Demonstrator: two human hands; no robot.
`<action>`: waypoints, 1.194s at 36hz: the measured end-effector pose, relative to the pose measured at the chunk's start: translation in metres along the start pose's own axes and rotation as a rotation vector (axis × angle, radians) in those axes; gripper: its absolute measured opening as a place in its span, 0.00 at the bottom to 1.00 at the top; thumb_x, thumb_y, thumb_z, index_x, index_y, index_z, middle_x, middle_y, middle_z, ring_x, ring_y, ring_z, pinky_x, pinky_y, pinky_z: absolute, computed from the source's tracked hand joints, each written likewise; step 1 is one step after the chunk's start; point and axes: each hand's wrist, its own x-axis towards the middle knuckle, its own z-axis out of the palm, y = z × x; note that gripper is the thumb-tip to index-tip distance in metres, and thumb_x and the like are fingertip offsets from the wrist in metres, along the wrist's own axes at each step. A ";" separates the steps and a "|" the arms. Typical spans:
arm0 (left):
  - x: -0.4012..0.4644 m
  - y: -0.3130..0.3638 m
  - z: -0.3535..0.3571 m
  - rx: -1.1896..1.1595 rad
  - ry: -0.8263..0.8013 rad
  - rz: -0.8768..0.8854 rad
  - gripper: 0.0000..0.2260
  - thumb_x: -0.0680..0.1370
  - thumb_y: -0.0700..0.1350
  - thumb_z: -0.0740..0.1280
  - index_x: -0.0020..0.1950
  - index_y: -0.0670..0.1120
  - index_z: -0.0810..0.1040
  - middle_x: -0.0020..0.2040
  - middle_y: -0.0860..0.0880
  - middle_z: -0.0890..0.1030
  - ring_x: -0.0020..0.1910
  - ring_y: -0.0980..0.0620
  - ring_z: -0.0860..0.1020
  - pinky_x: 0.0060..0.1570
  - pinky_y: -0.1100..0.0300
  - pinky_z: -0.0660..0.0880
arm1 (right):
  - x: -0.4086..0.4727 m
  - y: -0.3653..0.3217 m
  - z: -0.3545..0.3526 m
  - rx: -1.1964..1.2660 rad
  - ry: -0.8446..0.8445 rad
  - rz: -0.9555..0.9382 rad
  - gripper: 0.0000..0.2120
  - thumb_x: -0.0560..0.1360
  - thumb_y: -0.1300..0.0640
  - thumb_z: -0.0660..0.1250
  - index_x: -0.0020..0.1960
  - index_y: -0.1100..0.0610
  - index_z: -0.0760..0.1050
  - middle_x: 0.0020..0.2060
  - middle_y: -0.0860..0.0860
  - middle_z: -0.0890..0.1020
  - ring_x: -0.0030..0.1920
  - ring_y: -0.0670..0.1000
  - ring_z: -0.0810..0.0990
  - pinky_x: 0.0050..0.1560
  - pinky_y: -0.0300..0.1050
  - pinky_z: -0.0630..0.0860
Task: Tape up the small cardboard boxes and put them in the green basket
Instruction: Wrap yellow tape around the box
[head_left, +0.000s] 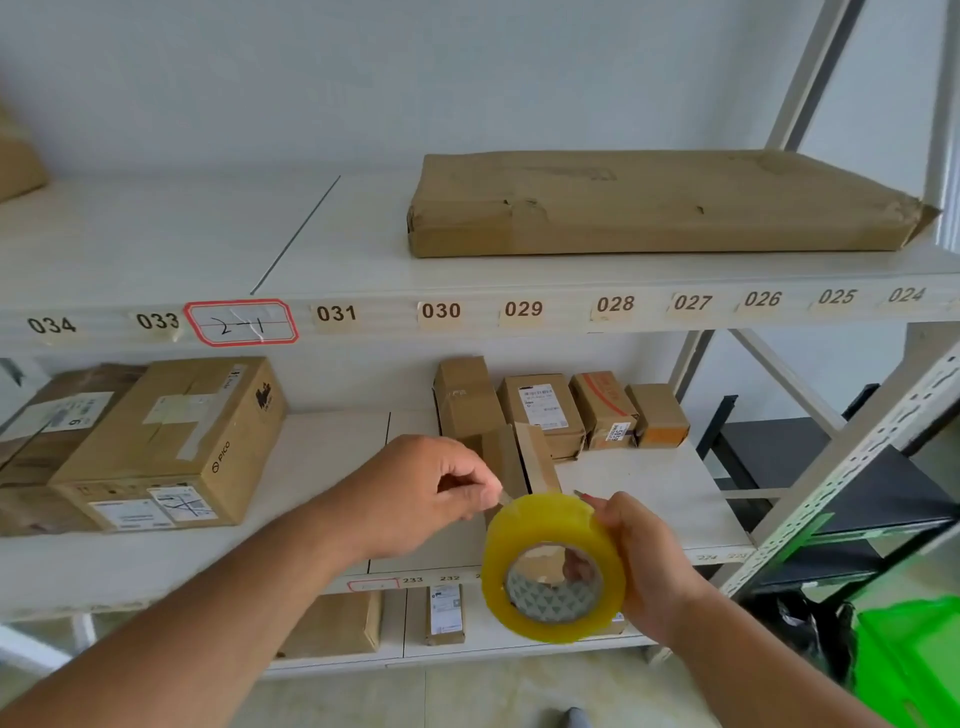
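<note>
A roll of yellowish tape (553, 569) was gripped in the right hand (641, 564), its loose end pinched by the left hand (434, 491). Just behind the roll stood a small cardboard box (511, 457) with flaps open, untaped. Four more boxes (563, 410) waited beyond it. The green basket (914, 660), right of the roll, appeared to hold none.
</note>
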 end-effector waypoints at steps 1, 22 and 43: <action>0.000 0.002 0.000 0.073 0.028 0.048 0.04 0.79 0.51 0.70 0.52 0.57 0.84 0.45 0.62 0.82 0.47 0.62 0.80 0.51 0.58 0.79 | 0.000 0.000 0.000 0.047 -0.018 0.026 0.18 0.64 0.52 0.65 0.47 0.63 0.74 0.35 0.60 0.75 0.35 0.57 0.76 0.41 0.49 0.77; 0.007 0.050 0.030 0.407 -0.022 0.093 0.09 0.84 0.56 0.57 0.47 0.57 0.72 0.41 0.58 0.77 0.40 0.58 0.76 0.37 0.61 0.72 | -0.051 0.064 0.037 -0.517 0.183 -0.483 0.16 0.74 0.33 0.66 0.54 0.42 0.76 0.44 0.51 0.82 0.44 0.52 0.80 0.48 0.55 0.81; 0.107 0.045 0.036 0.110 0.098 -0.192 0.04 0.79 0.46 0.70 0.47 0.53 0.84 0.42 0.57 0.84 0.39 0.62 0.83 0.46 0.61 0.79 | -0.022 0.044 -0.049 -0.756 0.388 0.105 0.29 0.73 0.25 0.59 0.47 0.51 0.76 0.39 0.47 0.80 0.42 0.48 0.80 0.46 0.47 0.77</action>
